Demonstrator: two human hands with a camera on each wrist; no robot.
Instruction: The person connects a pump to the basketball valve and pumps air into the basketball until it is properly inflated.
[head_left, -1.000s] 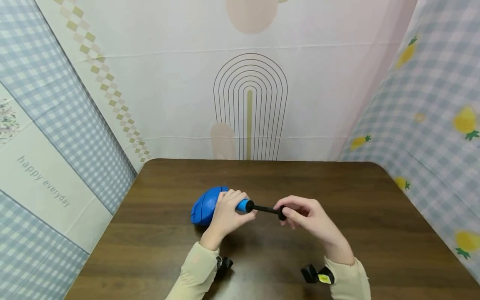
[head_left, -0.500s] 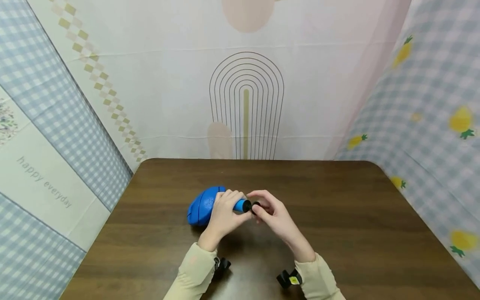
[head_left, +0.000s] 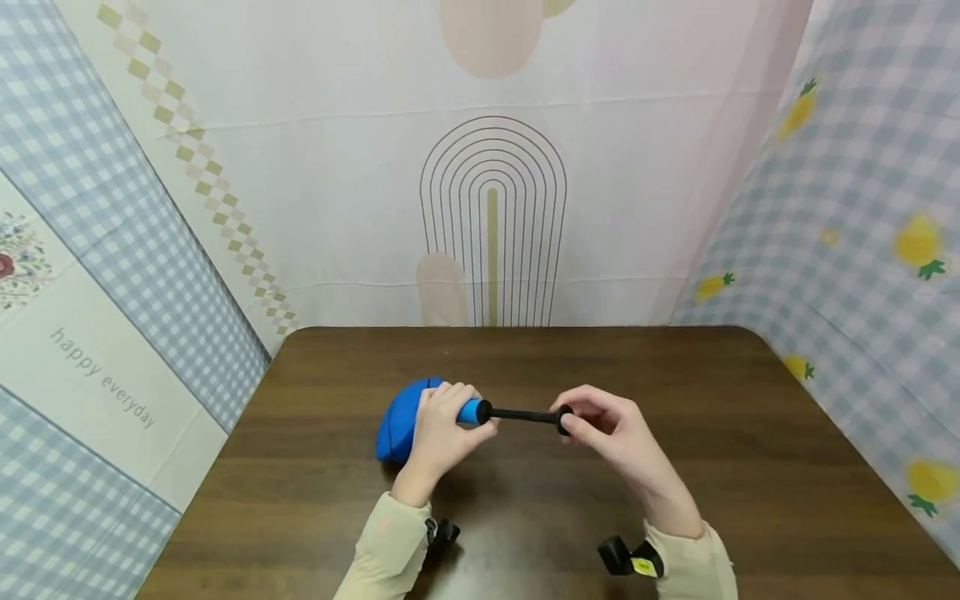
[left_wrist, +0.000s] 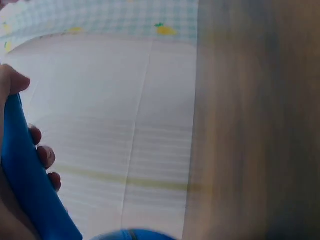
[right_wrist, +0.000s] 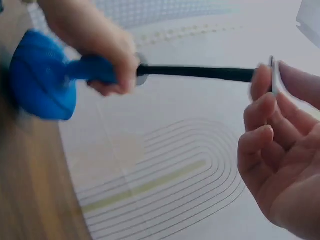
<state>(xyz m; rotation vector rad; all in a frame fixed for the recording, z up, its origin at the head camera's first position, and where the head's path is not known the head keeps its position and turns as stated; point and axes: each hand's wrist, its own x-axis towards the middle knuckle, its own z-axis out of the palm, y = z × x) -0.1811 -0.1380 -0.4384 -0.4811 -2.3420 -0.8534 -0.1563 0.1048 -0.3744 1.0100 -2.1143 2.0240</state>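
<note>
My left hand (head_left: pixel 442 425) grips the blue barrel of a hand pump (head_left: pixel 470 411), fingers wrapped round it. Pulled well out of the barrel, the pump's black rod (head_left: pixel 521 414) runs to the right. At its end, my right hand (head_left: pixel 615 429) pinches the round black handle (head_left: pixel 564 419) between thumb and fingers. The pump's other end meets a blue ball (right_wrist: pixel 42 75) with dark seam lines, which looks dented and partly collapsed in the right wrist view. From the head, my left hand covers part of the ball. The left wrist view shows the barrel (left_wrist: pixel 30 170) along its left edge.
A brown wooden table (head_left: pixel 675 367) lies beneath both hands. Behind it hangs a white cloth with printed arches (head_left: pixel 491 225). Checked cloths (head_left: pixel 847 275) hang at the sides. A small black camera (head_left: pixel 630 556) is strapped to each wrist.
My right hand moved left, pushing the rod into the barrel, then pulled back right so the rod is drawn out again. The left hand kept its grip on the pump.
</note>
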